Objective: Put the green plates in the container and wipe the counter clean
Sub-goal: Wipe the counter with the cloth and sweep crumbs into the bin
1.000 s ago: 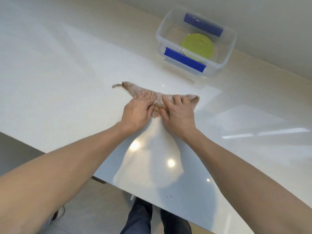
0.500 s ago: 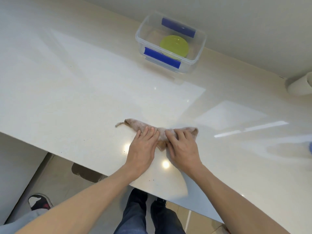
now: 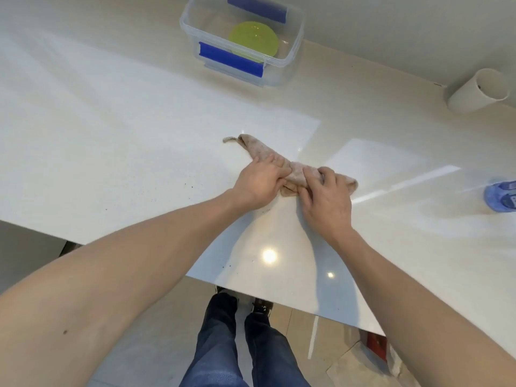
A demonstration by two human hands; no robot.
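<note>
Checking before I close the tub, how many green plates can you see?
1 green plate shows, lying flat inside the clear container at the back of the counter. More may be stacked beneath it, hidden.

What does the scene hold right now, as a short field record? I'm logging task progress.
plates: green plates inside the container
cloth: bunched beige cloth on the counter
left hand: left hand grips the cloth
right hand: right hand grips the cloth
debris: dark specks near the counter's front edge
other: white cup, on its side
</note>
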